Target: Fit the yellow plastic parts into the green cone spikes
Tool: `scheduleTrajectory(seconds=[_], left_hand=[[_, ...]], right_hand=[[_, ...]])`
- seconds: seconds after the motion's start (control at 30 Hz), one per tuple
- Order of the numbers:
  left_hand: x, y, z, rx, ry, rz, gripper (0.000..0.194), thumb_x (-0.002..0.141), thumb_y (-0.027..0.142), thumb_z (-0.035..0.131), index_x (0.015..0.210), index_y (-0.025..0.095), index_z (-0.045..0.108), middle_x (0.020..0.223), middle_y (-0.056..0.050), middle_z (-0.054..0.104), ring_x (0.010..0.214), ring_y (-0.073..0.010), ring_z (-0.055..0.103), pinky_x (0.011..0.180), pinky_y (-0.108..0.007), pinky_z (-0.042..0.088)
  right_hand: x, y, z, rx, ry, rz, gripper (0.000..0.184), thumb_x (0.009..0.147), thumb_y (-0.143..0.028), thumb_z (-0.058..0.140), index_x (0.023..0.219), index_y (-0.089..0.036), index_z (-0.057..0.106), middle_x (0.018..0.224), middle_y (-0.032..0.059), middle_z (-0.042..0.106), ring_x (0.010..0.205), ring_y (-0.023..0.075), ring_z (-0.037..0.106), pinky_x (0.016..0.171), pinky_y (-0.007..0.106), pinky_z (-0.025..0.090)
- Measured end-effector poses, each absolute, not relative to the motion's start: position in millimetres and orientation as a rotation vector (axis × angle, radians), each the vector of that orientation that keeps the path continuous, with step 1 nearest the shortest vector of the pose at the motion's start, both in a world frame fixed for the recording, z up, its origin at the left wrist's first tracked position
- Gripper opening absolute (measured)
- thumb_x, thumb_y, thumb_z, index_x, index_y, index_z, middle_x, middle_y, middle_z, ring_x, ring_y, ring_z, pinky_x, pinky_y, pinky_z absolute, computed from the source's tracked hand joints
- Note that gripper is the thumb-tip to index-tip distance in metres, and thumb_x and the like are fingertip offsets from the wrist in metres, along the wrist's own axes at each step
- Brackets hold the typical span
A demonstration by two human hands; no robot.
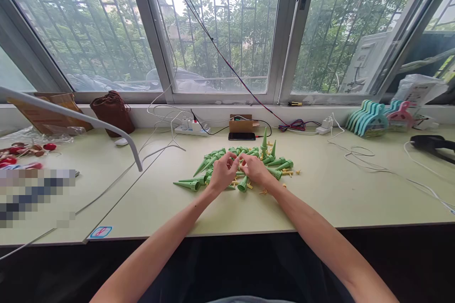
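The person's left hand [223, 171] and right hand [255, 169] are meeting over the middle of a pile, each grip curling its thumb and fingers inward, the fingertips nearly coming together; whatever they may be pinching is too small and too hidden to tell. Around and beneath the hands, green plastic spikes [192, 185] are lying in a loose heap on the pale counter [320, 194], most of them resting on their sides and some showing their open, round ends. Just beyond the right hand, one taller green spike [264, 143] is standing upright. Small yellow plastic pieces [263, 191] are scattering among the spikes and along the right edge of the heap. Behind it, a black phone [241, 136] is lying in front of an open cardboard box [241, 126], with a white power strip [192, 130] sitting to the left. Farther right, teal clips [368, 119] are standing in a row near the window wall, while a brown drawstring pouch [112, 114] is leaning at the far left
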State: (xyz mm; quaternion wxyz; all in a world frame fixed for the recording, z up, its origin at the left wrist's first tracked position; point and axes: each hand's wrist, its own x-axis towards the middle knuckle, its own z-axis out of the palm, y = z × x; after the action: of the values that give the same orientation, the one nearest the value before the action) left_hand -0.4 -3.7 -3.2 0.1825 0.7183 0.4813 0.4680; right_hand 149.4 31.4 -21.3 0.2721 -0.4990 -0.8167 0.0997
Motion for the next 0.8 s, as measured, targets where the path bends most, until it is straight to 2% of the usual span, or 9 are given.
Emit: scheduleTrajectory(seconds=[0.33, 0.63, 0.8], left_hand=[[-1.2, -1.4, -5.6, 2.028, 1.349, 1.321, 0.024, 0.087, 0.041, 0.048, 0.086, 0.019, 0.057, 0.054, 0.004, 0.052, 0.047, -0.0099, 0.049, 0.049, -0.021, 0.036], [-0.9, -1.7, -5.1, 2.047, 1.354, 1.305, 0.023, 0.086, 0.040, 0.048, 0.084, 0.019, 0.057, 0.055, 0.003, 0.053, 0.046, -0.0091, 0.047, 0.048, -0.020, 0.037], [-0.4, -3.2, -3.6, 2.095, 1.347, 1.254, 0.020, 0.084, 0.036, 0.050, 0.077, 0.018, 0.057, 0.055, 0.003, 0.053, 0.044, -0.0076, 0.043, 0.047, -0.019, 0.035]], right_hand=[[149.4, 34.4, -23.5, -1.427, -2.208, 0.171, 0.010, 0.085, -0.015, 0.055, 0.093, -0.020, 0.059, 0.090, 0.0058, 0.066, 0.081, 0.0175, 0.059, 0.061, 0.024, 0.034], [153.8, 36.2, -16.9, -1.358, -2.061, 0.198, 0.029, 0.088, -0.013, 0.048, 0.108, -0.023, 0.066, 0.098, 0.0075, 0.063, 0.087, 0.0180, 0.059, 0.074, 0.025, 0.041], [152.2, 35.9, -14.1, -1.182, -1.940, 0.238, 0.027, 0.092, -0.018, 0.044, 0.104, -0.019, 0.068, 0.098, 0.0083, 0.063, 0.083, 0.0164, 0.059, 0.076, 0.026, 0.043]])
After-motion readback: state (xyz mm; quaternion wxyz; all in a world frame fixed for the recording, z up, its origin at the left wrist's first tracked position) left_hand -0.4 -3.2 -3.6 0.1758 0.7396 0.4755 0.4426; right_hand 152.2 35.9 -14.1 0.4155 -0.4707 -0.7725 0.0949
